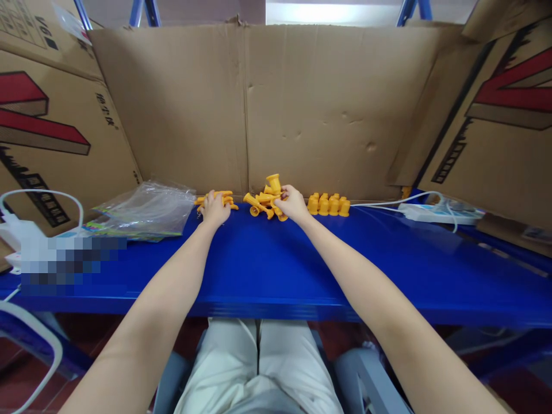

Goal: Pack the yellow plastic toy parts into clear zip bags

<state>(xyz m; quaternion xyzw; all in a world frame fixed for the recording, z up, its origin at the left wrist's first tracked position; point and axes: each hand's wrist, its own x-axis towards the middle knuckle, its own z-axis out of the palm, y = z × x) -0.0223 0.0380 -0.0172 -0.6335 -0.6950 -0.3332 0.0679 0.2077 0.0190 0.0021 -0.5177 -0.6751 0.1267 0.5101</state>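
Both my arms reach across a blue shelf top (267, 270) toward small yellow plastic parts by the cardboard back wall. My left hand (214, 209) is curled over a small cluster of yellow parts (228, 200), its fingers closed on them. My right hand (292, 204) grips into a loose pile of yellow spool-shaped parts (264, 200); one spool stands upright on top of that pile. To the right of that hand, a neat row of yellow parts (328, 204) stands upright against the wall.
Clear plastic bags (144, 210) lie at the left. A white power strip with cables (431, 213) sits at the right; a white charger and cord (17, 230) at the far left. Cardboard sheets (302, 103) wall in the back and both sides.
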